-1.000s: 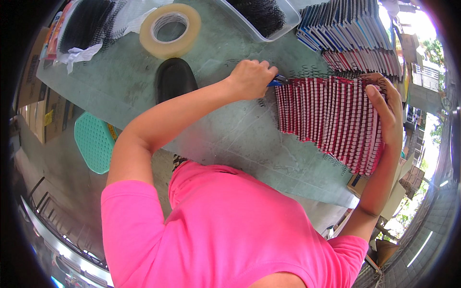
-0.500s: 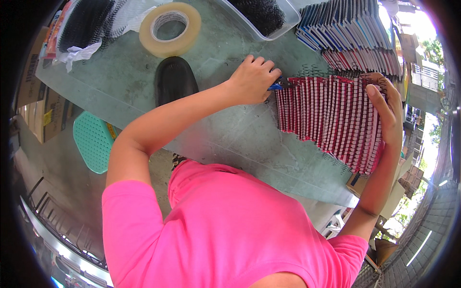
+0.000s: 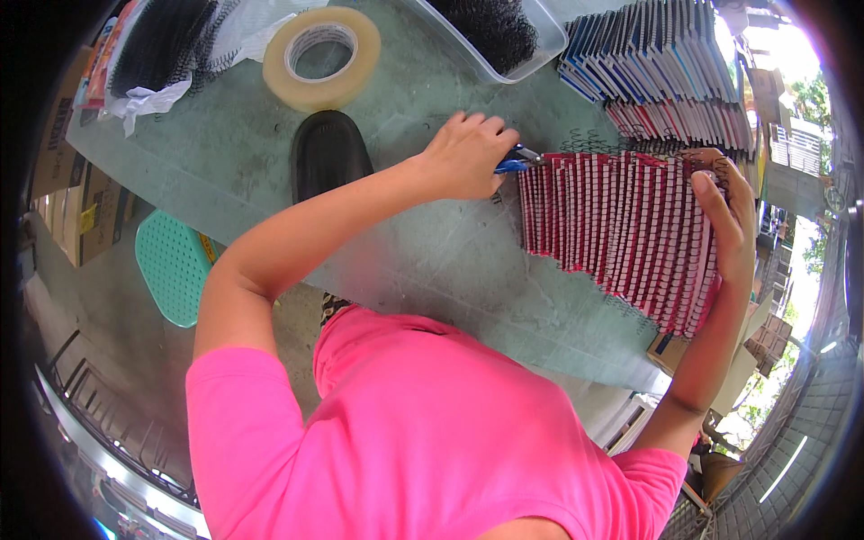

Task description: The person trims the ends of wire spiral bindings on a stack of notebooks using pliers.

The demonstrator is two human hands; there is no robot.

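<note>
My left hand (image 3: 470,155) is closed round the blue handles of a pair of pliers (image 3: 517,164). The tip of the pliers lies at the left end of a packed row of spiral notebooks (image 3: 621,229). These notebooks have red covers, and their bound edges face up. Loose wire coil ends stick out along the row's far side. My right hand (image 3: 731,211) wraps the row's right end, thumb on the near face and fingers partly hidden behind it.
More spiral notebooks (image 3: 648,54) are stacked behind the row. A clear plastic box (image 3: 549,45) holds black coils. A tape roll (image 3: 286,76) and a dark rounded object (image 3: 331,157) lie left on the green table (image 3: 423,243). Black coils (image 3: 166,45) lie far left, with a teal stool (image 3: 171,270) below.
The pliers have drawn back slightly left from the notebooks' end, showing more of their metal jaws. My right hand keeps its hold on the row.
</note>
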